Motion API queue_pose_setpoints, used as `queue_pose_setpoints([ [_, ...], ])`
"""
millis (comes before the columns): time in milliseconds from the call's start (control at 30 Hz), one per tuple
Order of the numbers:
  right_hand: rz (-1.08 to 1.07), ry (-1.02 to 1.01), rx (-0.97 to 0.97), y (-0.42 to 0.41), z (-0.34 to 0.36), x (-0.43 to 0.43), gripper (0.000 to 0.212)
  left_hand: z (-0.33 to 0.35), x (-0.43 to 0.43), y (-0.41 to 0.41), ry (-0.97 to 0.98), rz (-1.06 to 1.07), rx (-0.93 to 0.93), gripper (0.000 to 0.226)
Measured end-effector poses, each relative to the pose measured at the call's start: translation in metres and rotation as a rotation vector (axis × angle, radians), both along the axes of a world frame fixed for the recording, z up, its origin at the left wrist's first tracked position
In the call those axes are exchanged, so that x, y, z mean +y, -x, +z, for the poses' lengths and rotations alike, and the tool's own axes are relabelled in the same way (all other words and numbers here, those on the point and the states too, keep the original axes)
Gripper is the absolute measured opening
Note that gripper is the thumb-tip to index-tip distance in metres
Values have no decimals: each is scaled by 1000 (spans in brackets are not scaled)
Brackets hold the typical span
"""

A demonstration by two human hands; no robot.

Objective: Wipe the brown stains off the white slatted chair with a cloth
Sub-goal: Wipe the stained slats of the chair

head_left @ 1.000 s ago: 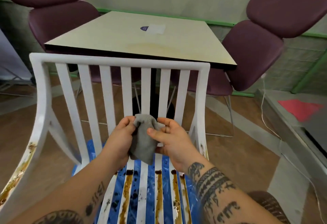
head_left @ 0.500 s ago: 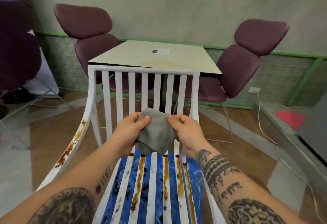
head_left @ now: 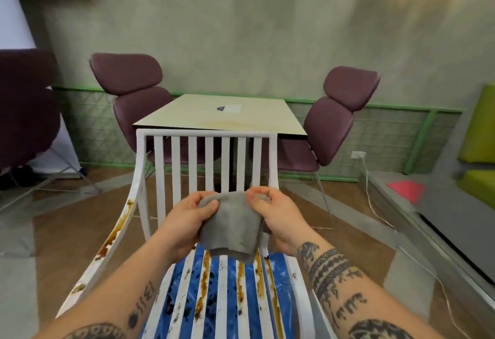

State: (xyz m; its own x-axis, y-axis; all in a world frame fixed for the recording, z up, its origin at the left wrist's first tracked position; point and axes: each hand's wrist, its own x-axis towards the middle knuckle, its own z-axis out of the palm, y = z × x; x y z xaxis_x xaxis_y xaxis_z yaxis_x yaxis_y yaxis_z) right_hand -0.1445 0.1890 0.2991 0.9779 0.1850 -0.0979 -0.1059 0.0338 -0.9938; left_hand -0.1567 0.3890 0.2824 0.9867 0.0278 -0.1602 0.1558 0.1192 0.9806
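A white slatted chair stands in front of me, its back facing away. Brown stains run down several seat slats and along the left armrest. Blue sheeting shows between the seat slats. I hold a grey cloth spread out above the rear of the seat. My left hand pinches its upper left corner and my right hand pinches its upper right corner. The cloth hangs down between them, apart from the slats.
A beige square table stands just behind the chair back, with two maroon padded chairs at its sides. A white cable runs along the wooden floor at right beside a grey platform.
The view has tilted up and pulled back, so more wall shows. Both hands have stretched the cloth wider between them, from a bunched wad to an open sheet.
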Motion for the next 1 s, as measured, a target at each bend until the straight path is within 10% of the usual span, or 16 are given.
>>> queue_pose_setpoints([
  [300, -33, -350, 285, -10, -68, -26, 28, -60, -50, -29, -255, 123, -29, 28],
  [567, -45, -100, 69, -76, -82, -43, 20, -81, -100, -85, 91, -11, 101, 25],
  [1000, -515, 277, -273, -215, -93, -110, 9, -95, -119, -200, 36, 75, 157, 31],
])
